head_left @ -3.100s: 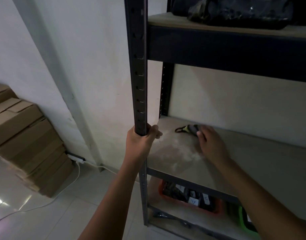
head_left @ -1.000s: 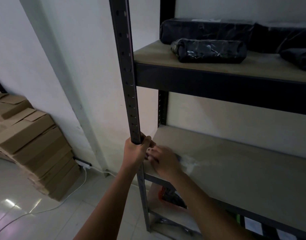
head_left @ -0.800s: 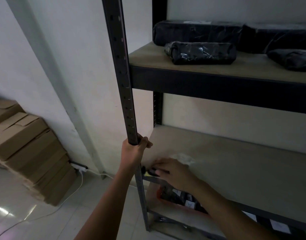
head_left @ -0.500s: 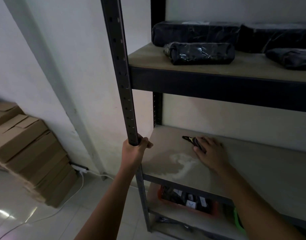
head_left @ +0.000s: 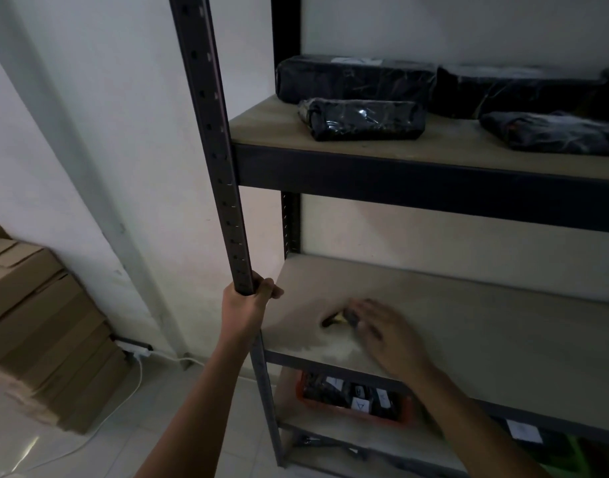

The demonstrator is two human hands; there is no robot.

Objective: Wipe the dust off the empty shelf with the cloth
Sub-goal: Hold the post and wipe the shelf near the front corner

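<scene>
The empty shelf (head_left: pixel 486 343) is a pale board in a dark metal rack, with a light dusty smear near its front left corner. A small dark cloth (head_left: pixel 336 319) with a yellowish edge lies on that corner. My right hand (head_left: pixel 387 334) presses flat on the cloth, blurred by motion, and covers most of it. My left hand (head_left: pixel 249 305) is wrapped around the rack's front left upright post (head_left: pixel 213 139), just above the shelf level.
Several black wrapped bundles (head_left: pixel 361 119) lie on the shelf above. An orange bin (head_left: pixel 351 401) with labelled items sits on the shelf below. Stacked cardboard boxes (head_left: pixel 37 326) and a white cable (head_left: pixel 137 370) are on the floor to the left.
My right hand has slid the cloth from the back of the shelf toward the front left. My left hand keeps its grip on the post.
</scene>
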